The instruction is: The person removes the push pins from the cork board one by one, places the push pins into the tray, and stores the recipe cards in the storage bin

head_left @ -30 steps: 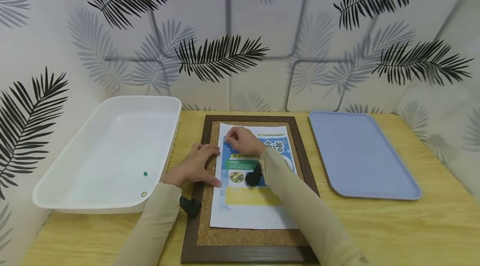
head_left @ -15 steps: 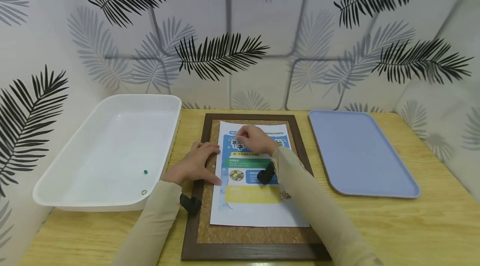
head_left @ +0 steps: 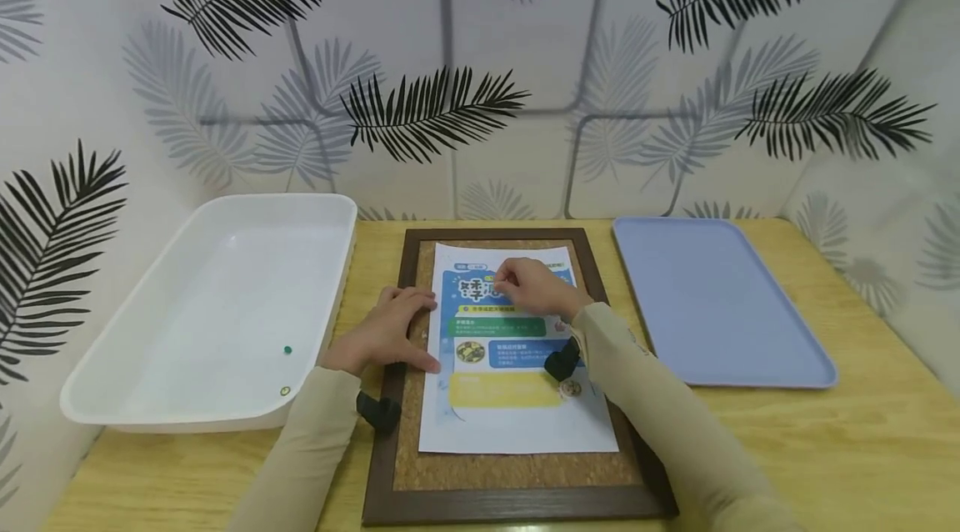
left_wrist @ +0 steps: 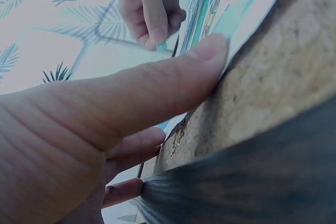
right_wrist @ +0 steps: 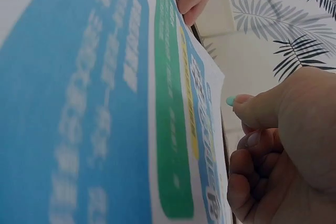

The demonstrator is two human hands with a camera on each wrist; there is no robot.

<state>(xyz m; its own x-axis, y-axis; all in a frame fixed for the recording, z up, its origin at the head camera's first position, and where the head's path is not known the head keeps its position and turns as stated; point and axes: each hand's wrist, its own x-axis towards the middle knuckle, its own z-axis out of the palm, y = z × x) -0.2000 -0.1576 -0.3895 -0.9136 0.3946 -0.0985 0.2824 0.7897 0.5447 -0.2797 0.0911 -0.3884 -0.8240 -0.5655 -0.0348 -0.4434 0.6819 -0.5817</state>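
A printed poster [head_left: 480,388] lies on a brown-framed cork board [head_left: 517,474]. My left hand [head_left: 386,333] rests at the poster's left edge. Its thumb [left_wrist: 202,59] touches the paper edge, and the spread fingers reach over the frame and the upper left margin. Above the poster's heading is my right hand [head_left: 542,288], pinching a small teal thumbtack [right_wrist: 230,100] between thumb and forefinger. Only the tack's rounded head shows; its point is hidden. In the right wrist view the tack appears off the paper, beside the poster's top edge.
A deep white tray [head_left: 202,298] stands left of the board, with a green tack [head_left: 287,350] and a yellowish one [head_left: 284,391] in it. To the right lies a flat blue tray [head_left: 723,298]. A leaf-patterned wall [head_left: 495,157] closes off the table's back.
My right hand has moved right across the poster's heading, uncovering its upper left part. The left hand stays at the left edge. The head view has shifted slightly.
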